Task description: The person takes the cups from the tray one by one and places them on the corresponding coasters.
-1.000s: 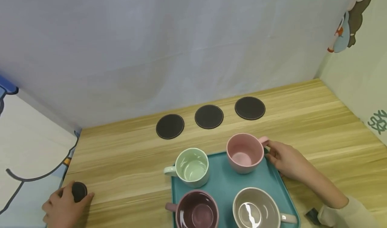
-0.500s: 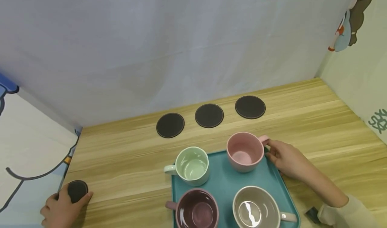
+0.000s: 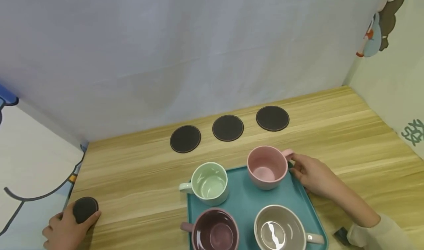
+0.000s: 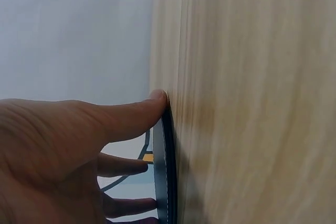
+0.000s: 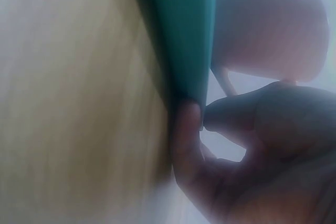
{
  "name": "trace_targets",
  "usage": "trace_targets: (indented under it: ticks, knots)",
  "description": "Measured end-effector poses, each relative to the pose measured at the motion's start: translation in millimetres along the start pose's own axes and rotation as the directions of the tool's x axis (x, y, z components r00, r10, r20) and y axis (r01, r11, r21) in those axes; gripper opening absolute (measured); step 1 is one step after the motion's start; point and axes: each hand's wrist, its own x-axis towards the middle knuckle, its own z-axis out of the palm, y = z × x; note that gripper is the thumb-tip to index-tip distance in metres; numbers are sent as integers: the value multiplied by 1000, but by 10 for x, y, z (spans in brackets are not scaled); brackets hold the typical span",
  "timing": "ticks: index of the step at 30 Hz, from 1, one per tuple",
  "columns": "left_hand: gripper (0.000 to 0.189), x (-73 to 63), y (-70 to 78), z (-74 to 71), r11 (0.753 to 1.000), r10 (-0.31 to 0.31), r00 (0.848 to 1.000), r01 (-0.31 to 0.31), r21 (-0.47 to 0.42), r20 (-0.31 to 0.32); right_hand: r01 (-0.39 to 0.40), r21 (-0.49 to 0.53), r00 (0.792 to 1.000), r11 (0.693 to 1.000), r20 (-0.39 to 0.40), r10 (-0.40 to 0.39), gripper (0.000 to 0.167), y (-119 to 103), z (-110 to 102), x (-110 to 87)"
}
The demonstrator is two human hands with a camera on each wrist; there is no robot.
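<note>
The left hand [image 3: 64,229] has its thumb and fingers bent round the edge of a black round mat [image 3: 85,209], at the near left of the table [image 3: 132,169]. I can't tell if the mat lies fully flat. The right hand [image 3: 314,176] pinches the far right corner of the blue-green tray [image 3: 238,180], by the pink cup [image 3: 267,168]. The step looks like placing or lifting the mat; the next move likely needs a gentle left grip and a level tray.

I get haze and blur around the right hand [image 5: 278,150]; glare streaks the beige mug [image 3: 281,228] to its left.
</note>
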Motion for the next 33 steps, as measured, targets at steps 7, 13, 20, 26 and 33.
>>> trace_targets:
  ticks: [7, 13, 20, 26, 33]
  knots:
    - [113, 101, 10, -35, 993, 113, 993, -115, 38, 40, -14, -7, 1000, 1000, 3, 14, 35, -2, 1, 5]
    - [122, 221, 66, -97, 954, 277, 952, -289, 85, 129, -21, 10, 1000, 1000, 5, 20, 36, -11, -9, 0]
    - [110, 218, 277, -145, 916, 370, 920, -385, 115, 130, -22, 12, 1000, 1000, 5, 22, 36, -4, -13, -6]
    - [96, 188, 473, -142, 888, 454, 883, -460, 28, 116, -22, 12, 1000, 1000, -1, 22, 36, 15, -8, -7]
    - [89, 191, 648, -95, 856, 515, 856, -516, 19, 57, -21, 27, 1000, 999, -1, 21, 37, 10, -7, 8]
